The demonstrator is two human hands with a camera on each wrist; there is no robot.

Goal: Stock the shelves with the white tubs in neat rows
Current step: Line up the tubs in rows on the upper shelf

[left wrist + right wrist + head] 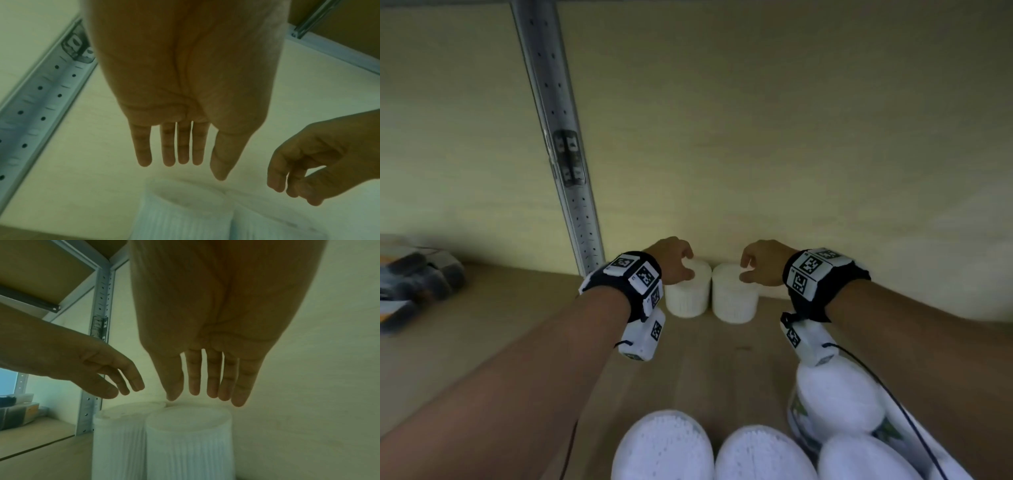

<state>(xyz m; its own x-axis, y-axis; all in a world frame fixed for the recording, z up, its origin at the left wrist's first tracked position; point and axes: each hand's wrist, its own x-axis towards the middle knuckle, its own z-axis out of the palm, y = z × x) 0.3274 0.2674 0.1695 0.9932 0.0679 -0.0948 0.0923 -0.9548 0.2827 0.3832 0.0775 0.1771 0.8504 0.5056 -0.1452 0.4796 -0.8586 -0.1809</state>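
Two ribbed white tubs stand side by side against the back wall of the wooden shelf [722,359]: the left tub [688,294] and the right tub [734,299]. My left hand [678,265] hovers just over the left tub [117,434], fingers relaxed and holding nothing. My right hand [758,263] hovers over the right tub [189,439] the same way. In the wrist views the left hand [185,154] and the right hand [207,389] hang with straight fingers above the lids, apart from them.
Several more white tubs [664,445] sit at the near edge, some in a printed pack [835,404]. A perforated metal upright [565,144] runs up the back wall left of the tubs. Dark packaged goods [417,284] lie at the far left.
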